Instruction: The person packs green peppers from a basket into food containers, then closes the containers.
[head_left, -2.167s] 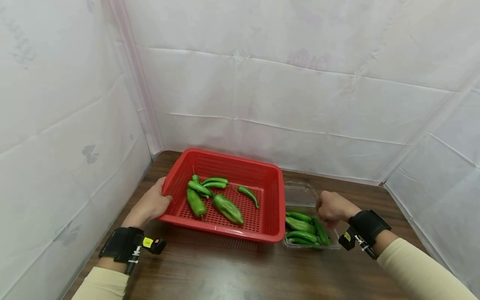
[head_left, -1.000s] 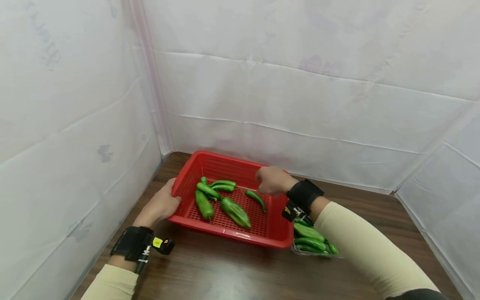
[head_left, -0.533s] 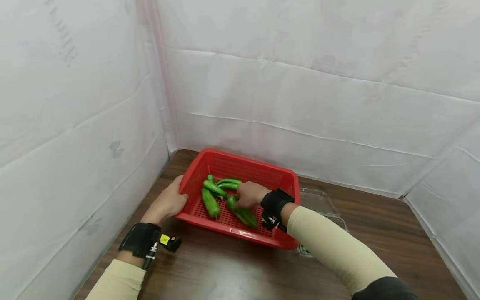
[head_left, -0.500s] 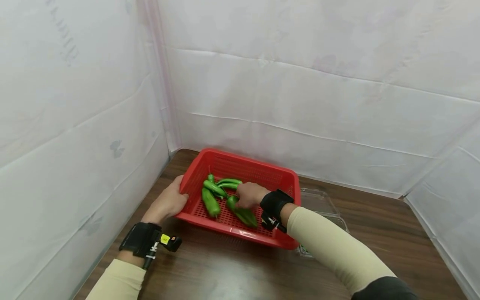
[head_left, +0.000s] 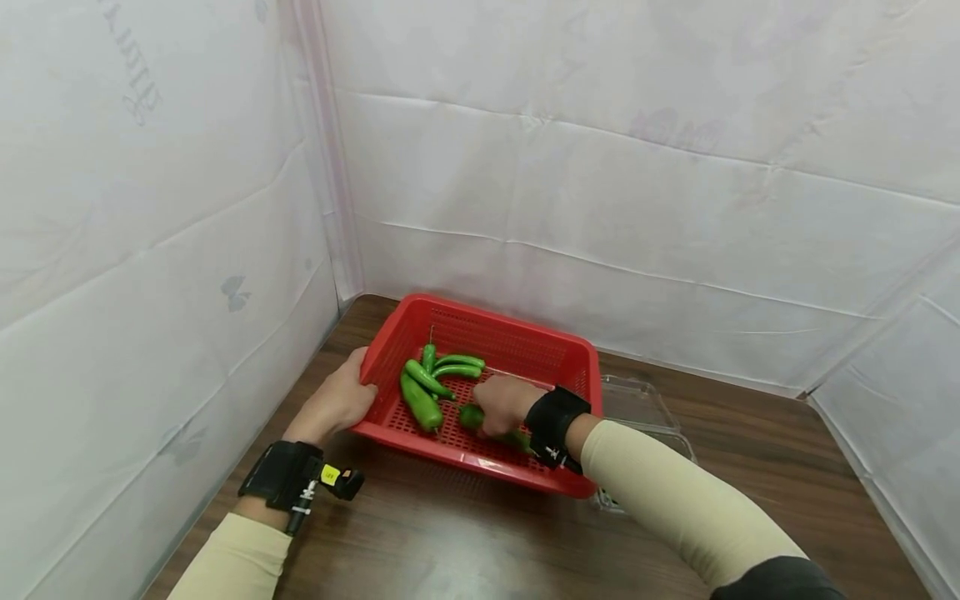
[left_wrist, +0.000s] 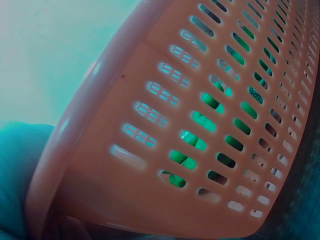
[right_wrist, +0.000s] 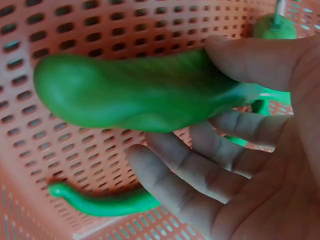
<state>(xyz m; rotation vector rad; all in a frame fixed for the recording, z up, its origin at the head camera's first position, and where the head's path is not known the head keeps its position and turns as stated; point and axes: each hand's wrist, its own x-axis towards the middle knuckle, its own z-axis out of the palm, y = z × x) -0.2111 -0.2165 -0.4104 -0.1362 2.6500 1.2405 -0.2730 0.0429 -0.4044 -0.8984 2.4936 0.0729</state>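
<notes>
My right hand [right_wrist: 250,150] curls thumb and fingers [right_wrist: 190,165] around the fat green pepper [right_wrist: 140,92], held just above the floor of the red basket [head_left: 577,367]. I judge it light, firm, waxy and slippery; mid-body is the best hold. A thin curved pepper [right_wrist: 105,202] lies at seven o'clock. My left hand [head_left: 333,404] grips the perforated plastic rim at nine o'clock, its fingers probably hooked inside.

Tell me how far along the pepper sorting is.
Some peppers already lie in the red basket, which the left hand grips by its edge. The right hand holds a fat pepper over the basket floor. The clear box is mostly hidden, so what remains is unclear.
</notes>
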